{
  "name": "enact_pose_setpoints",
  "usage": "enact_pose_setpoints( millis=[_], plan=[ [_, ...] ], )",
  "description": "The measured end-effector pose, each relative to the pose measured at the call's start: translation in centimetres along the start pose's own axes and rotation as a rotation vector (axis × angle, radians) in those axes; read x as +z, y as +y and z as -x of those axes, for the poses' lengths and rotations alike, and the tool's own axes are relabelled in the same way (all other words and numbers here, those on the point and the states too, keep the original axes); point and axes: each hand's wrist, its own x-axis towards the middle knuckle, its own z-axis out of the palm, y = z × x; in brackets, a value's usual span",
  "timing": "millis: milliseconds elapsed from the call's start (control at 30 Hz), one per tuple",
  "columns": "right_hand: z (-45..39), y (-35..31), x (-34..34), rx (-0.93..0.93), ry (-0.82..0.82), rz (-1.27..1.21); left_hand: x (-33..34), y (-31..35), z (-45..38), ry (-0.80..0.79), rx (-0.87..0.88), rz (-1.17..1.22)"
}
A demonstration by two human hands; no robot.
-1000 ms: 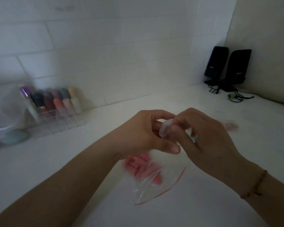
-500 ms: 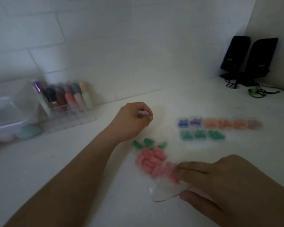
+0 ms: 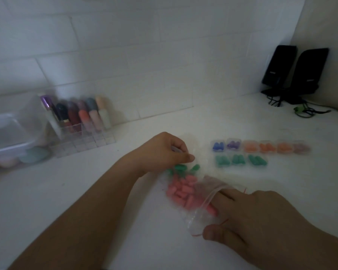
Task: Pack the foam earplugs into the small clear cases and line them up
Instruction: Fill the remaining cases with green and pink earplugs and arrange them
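A clear zip bag [image 3: 198, 215] lies on the white counter, full of pink foam earplugs [image 3: 180, 190]. A few green earplugs [image 3: 180, 168] lie at its far end. My right hand [image 3: 261, 217] has its fingers pushed into the bag's mouth, thumb outside by the red seal. My left hand [image 3: 162, 151] is curled just beyond the bag and holds a small clear case [image 3: 175, 149], mostly hidden by the fingers. To the right stand two rows of filled cases: blue [image 3: 217, 147], purple [image 3: 233, 146], several orange [image 3: 266, 148], and below them three green [image 3: 237, 160].
A clear organizer with lipstick tubes [image 3: 80, 121] and a clear plastic box [image 3: 6, 133] stand at the back left against the tiled wall. Two black speakers [image 3: 295, 69] with cables [image 3: 302, 112] fill the back right corner.
My right hand let go of the case, dropped to the bag and slid its fingers inside. My left hand kept the case and stayed beyond the bag. The view tilted down.
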Motion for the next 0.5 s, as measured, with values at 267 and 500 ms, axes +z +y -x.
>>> enact_pose_setpoints(
  millis=[267, 500],
  plan=[
    [0.0, 0.6, -0.1, 0.032, 0.302, 0.068, 0.3, 0.4, 0.2, -0.125, -0.012, 0.424],
    [0.0, 0.7, -0.2, -0.061, 0.436, 0.129, 0.9, 0.1, -0.1, -0.137, -0.001, 0.451]
  ],
)
